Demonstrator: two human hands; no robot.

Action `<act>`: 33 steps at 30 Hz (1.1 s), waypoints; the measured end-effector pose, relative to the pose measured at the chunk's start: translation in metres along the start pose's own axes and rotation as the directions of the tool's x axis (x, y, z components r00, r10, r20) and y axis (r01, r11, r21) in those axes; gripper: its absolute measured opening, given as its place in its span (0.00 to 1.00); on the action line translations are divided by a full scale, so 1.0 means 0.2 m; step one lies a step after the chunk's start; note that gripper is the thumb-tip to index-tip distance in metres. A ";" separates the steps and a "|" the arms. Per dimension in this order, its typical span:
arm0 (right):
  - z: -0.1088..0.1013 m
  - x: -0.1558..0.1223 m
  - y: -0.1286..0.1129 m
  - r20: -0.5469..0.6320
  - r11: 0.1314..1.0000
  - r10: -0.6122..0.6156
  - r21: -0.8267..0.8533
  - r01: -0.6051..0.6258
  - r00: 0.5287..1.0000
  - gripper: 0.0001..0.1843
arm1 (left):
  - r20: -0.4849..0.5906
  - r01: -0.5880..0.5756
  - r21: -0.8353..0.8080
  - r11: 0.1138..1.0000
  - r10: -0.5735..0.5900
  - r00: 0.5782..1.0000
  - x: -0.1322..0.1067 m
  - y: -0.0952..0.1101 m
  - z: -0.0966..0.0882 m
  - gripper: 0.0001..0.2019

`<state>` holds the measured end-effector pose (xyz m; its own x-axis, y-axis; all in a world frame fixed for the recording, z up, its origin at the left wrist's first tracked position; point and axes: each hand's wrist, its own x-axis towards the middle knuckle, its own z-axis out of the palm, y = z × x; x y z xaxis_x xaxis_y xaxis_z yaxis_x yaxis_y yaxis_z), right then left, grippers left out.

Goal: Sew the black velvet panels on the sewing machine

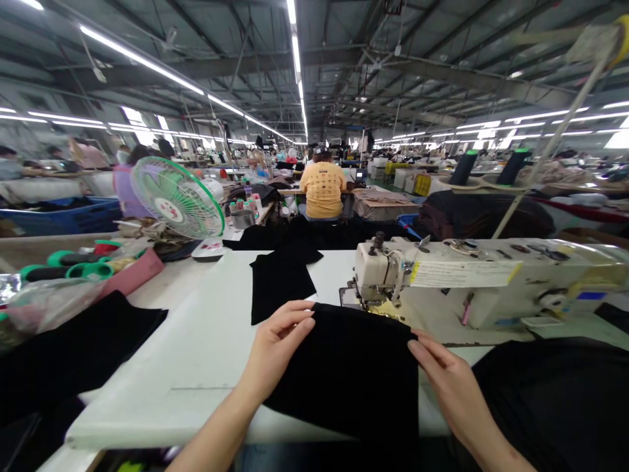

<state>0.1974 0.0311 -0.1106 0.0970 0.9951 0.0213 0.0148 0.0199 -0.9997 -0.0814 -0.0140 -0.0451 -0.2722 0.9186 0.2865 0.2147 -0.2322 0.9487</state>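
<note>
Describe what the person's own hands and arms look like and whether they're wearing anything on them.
Both are bare. The left hand and right hand wear no gloves, and no rings, watch or bracelet show. Both forearms are uncovered to the picture's lower edge, with no sleeve in sight. The nails look short and unpainted.

fabric panel point(351, 373): plain black
table point(196, 354): white
sewing machine point(472, 278): cream, yellow label
fan point(177, 196): green grille, white-red hub
co-worker's shirt point(323, 189): yellow, small dark motifs
crate point(63, 216): blue
</note>
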 end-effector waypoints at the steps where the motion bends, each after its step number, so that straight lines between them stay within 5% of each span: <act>1: 0.00 0.00 0.00 -0.014 0.999 0.017 0.032 -0.017 1.000 0.23 | -0.024 -0.015 0.006 1.000 0.016 1.000 0.00 0.01 0.00 0.06; 9: 0.00 0.00 -0.03 -0.073 0.964 0.140 0.238 -0.119 0.987 0.25 | -0.042 0.130 -0.255 0.958 -0.146 0.988 -0.02 0.04 0.03 0.07; 16: 0.02 -0.02 -0.07 -0.079 0.914 0.211 0.369 -0.168 0.974 0.26 | -0.139 0.174 -0.309 0.935 -0.226 0.964 -0.01 0.02 0.05 0.11; 24: -0.02 -0.01 -0.03 -0.029 0.896 0.195 0.411 -0.166 0.980 0.26 | -0.182 0.086 -0.227 0.970 -0.129 0.975 -0.01 0.07 0.09 0.08; 33: -0.03 0.00 -0.06 -0.130 0.920 0.205 0.363 -0.146 0.970 0.24 | -0.198 0.046 -0.216 0.975 -0.090 0.976 -0.01 0.09 0.11 0.08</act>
<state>0.2032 0.0294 -0.0983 0.2263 0.9568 -0.1824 -0.3613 -0.0914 -0.9279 -0.0562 -0.0123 -0.0324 -0.4703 0.8544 0.2210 -0.0058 -0.2534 0.9673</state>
